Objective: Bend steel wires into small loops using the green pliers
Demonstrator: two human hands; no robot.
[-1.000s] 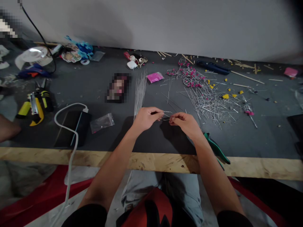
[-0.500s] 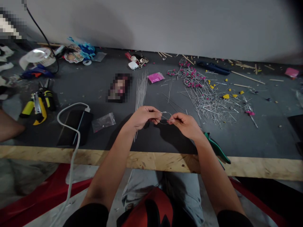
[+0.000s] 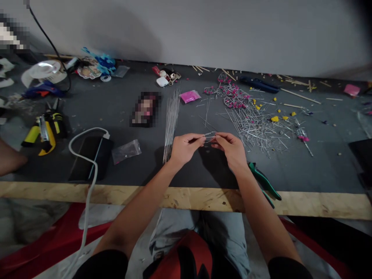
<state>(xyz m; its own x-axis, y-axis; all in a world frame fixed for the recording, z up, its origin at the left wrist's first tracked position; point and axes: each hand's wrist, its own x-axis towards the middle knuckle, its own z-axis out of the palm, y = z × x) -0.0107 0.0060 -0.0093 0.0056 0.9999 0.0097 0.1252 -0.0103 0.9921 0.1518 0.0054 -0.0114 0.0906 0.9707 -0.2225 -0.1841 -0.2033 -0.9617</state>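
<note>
A thin silvery wire (image 3: 210, 133), bent into a small loop, spans the gap between my two hands above the dark tabletop. My left hand (image 3: 187, 146) pinches one side of it between thumb and fingers. On the other side, my right hand (image 3: 230, 148) has its fingertips closed on the same wire. Just left of my left hand lies a bundle of straight wires (image 3: 172, 116). Green-handled pliers (image 3: 263, 180) rest near the table edge by my right forearm. Part of the loop is hidden behind my fingers.
Cut wires (image 3: 258, 130) with pink-dotted wire pieces (image 3: 234, 95) are heaped at right. A pink packet (image 3: 190, 96) lies ahead. Leftward are a blurred-out phone (image 3: 146, 108), a clear bag (image 3: 127, 152), a power bank with cable (image 3: 91, 158) and yellow-black tools (image 3: 46, 133). Someone's arm (image 3: 11, 158) enters at far left.
Both hands have shifted slightly away from me and turned, and the wire loop looks flatter between them. My left hand has moved right, off the wire bundle.
</note>
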